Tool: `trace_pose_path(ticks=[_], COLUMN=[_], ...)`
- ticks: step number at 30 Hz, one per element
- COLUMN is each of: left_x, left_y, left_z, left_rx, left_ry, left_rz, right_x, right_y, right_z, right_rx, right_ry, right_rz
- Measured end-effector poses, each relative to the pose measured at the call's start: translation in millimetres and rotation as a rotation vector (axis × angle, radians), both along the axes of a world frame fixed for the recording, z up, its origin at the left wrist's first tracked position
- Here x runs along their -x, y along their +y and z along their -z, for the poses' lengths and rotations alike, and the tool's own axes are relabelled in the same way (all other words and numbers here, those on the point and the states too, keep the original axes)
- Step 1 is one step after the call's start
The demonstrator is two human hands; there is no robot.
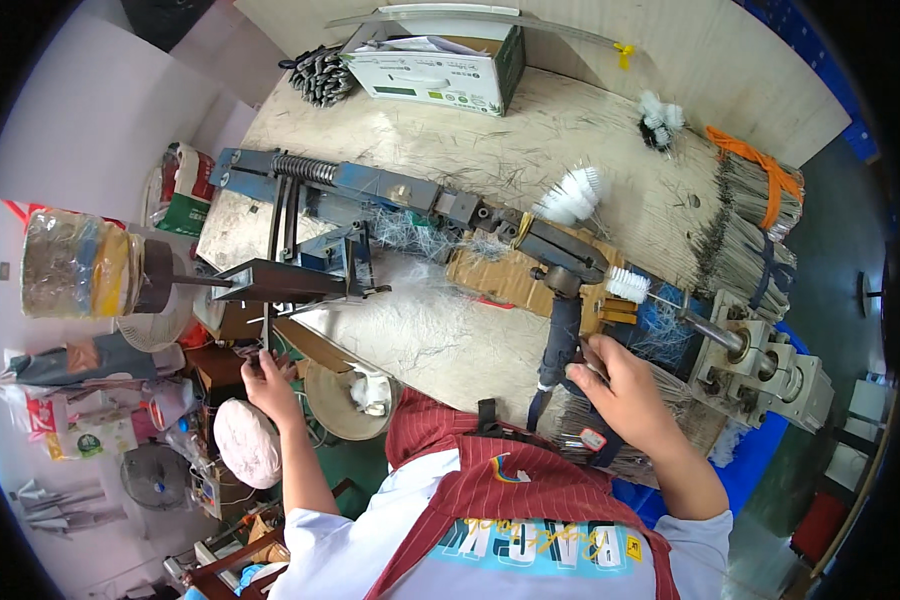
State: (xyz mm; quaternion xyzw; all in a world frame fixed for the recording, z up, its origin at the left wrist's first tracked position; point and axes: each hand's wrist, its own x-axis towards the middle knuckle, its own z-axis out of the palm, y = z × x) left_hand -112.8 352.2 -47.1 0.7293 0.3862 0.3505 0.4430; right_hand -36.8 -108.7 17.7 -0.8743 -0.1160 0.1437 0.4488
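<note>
Your right hand [618,385] at 4 o'clock is wrapped around the dark lever handle [560,345] of the blue brush machine [410,200]. Your left hand [268,382] at 8 o'clock pinches a thin metal rod [267,325], with a white bottle brush [628,284] sitting just past the lever.

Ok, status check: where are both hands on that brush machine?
Left hand down at the lever off the bench edge. Right hand closed on the dark handle. White brush sits on the machine's shaft. Loose bristles litter the bench.

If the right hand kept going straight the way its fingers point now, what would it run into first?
The right hand points up and slightly left, its fingers already at the dark handle of the bench machine. Going on, it would likely meet that handle first, then the clamp head above it; depth is hard to judge.
</note>
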Motion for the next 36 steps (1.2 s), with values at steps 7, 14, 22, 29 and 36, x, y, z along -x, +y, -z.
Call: trace_pose_path(ticks=[7,14,22,29,36], left_x=[2.9,-24.5,-81.0,-84.7,-85.9], left_y=[-67.4,-161.8,-256.2,-200.0,-202.4], left_z=[-15.7,-63.1,-98.4,-42.1,-11.7], left_rx=[0.094,-0.442,-0.970,0.467,0.649], left_ry=[0.195,0.072,-0.477,-0.106,0.093], left_rz=[0.310,0.885,1.288,0.802,0.941], right_x=[2.1,11.2,-37.2,-74.6,-159.6], right_y=[28.0,4.5,-27.5,-44.2,-14.1], right_z=[15.5,-76.1,-62.2,-52.3,-7.7], right_rx=[-0.077,-0.251,0.712,0.801,0.595], right_ry=[0.278,0.194,-0.739,-0.649,-0.276], right_rz=[0.112,0.065,0.052,-0.051,0.071])
